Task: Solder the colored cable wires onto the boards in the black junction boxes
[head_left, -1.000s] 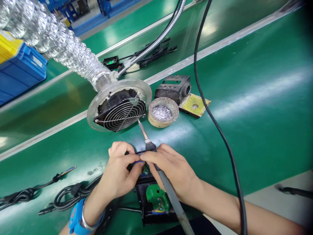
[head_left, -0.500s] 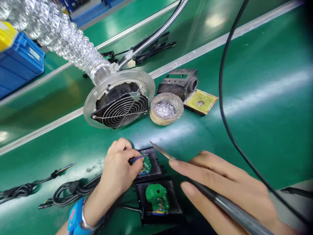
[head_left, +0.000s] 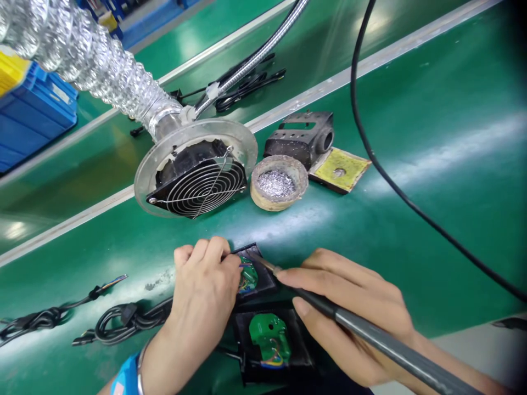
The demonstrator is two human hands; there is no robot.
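Note:
My right hand [head_left: 349, 307] grips a soldering iron [head_left: 366, 329] like a pen. Its tip reaches over the upper black housing [head_left: 265, 280], close to the green circuit board [head_left: 249, 276] inside. Fingers of my left hand [head_left: 208, 291] are pinched at that board's left side, on thin coloured wires [head_left: 245, 265] whose ends poke out; the fingertips are partly hidden. Nearer to me lies a second black housing [head_left: 302, 343] with a green board [head_left: 269, 334] and coloured wires in it.
A round fume extractor fan [head_left: 201, 186] on a foil duct [head_left: 119, 71] hangs beyond my hands. Beside it stand a bowl of solder scraps [head_left: 278, 184], an iron holder [head_left: 300, 140] and a yellow sponge [head_left: 340, 169]. Coiled black cables [head_left: 119, 323] lie left. The iron's black cord [head_left: 411, 203] arcs at right.
The soldering iron has moved left and down, its tip now over the upper housing. My left hand has turned slightly and sits closer over the board, covering more of the wires.

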